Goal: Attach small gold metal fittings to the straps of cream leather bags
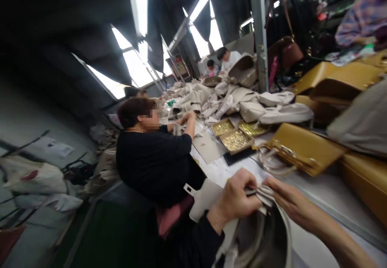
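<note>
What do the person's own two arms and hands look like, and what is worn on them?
The left hand comes out of a black sleeve that ends at the wrist. The right hand has no sleeve in view: its forearm is bare down to the picture's edge. Both hands are bare, with no gloves, and no ring or watch can be made out.

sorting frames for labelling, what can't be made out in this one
Head view: the beige bag runs off the bottom edge; its base is cut off.
The left hand covers the rim it grips; the right hand touches the rim, grip unclear from blur.
The pieces in the gold trays are too small to tell apart.
The yellow bag at the right edge is blurred and cut off.
</note>
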The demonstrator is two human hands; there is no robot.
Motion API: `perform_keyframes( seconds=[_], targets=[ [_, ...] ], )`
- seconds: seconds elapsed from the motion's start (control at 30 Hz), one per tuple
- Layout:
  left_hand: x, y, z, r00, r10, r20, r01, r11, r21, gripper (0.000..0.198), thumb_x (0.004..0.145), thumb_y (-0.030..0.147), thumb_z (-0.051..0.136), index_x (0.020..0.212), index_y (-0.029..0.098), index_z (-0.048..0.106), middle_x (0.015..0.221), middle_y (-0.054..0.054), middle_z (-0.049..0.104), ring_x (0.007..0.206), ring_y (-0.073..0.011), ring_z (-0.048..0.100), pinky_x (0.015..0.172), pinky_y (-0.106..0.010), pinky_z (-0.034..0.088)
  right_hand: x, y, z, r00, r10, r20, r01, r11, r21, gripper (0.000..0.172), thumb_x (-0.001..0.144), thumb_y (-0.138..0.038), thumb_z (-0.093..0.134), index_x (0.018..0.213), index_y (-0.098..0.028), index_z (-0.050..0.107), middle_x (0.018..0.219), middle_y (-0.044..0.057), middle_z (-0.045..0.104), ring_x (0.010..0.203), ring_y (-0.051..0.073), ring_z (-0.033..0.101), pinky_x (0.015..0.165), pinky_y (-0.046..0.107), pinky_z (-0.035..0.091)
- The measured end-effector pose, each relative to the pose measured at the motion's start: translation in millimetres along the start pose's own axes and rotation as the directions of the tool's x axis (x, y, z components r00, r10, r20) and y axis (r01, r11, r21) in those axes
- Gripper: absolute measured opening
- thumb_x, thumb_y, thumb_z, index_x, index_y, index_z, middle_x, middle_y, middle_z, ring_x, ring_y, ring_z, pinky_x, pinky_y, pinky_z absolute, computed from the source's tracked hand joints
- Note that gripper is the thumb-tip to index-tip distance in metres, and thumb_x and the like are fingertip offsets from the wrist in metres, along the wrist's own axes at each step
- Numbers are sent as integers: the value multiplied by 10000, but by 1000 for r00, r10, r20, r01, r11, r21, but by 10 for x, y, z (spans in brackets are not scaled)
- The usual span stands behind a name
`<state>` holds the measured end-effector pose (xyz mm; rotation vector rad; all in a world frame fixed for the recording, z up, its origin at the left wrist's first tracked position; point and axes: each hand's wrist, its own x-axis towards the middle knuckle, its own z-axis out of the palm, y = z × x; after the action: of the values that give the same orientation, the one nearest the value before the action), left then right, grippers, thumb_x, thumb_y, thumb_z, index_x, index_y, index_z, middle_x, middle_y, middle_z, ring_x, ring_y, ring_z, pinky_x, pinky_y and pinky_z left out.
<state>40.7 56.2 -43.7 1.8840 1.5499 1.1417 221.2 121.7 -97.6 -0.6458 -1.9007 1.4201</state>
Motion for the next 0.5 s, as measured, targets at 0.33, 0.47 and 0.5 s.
perform_keyframes(
  seconds=[0.33,0.47,0.5],
  targets=[
    [212,73,90,991,37,132,-47,997,68,188,717,97,634,788,214,505,781,30,532,730,-144,509,699,-272,423,47,191,-123,993,91,72,-111,928,357,508,908,-692,636,774,-208,557,747,-31,454,695,150,396,631,267,360],
    [214,38,109,992,21,121,-30,997,71,175,733,111,636,801,212,511,788,31,533,730,-140,506,701,-268,430,49,254,-94,990,134,30,-136,916,378,490,901,-669,662,767,-209,557,720,-44,430,655,135,358,581,258,314],
    [213,29,112,993,11,120,-20,997,69,170,736,113,635,806,211,515,791,30,538,733,-140,510,703,-265,435,51,254,-87,990,143,14,-138,917,373,483,902,-664,663,775,-208,565,721,-44,436,653,133,364,578,256,314]
  ],
)
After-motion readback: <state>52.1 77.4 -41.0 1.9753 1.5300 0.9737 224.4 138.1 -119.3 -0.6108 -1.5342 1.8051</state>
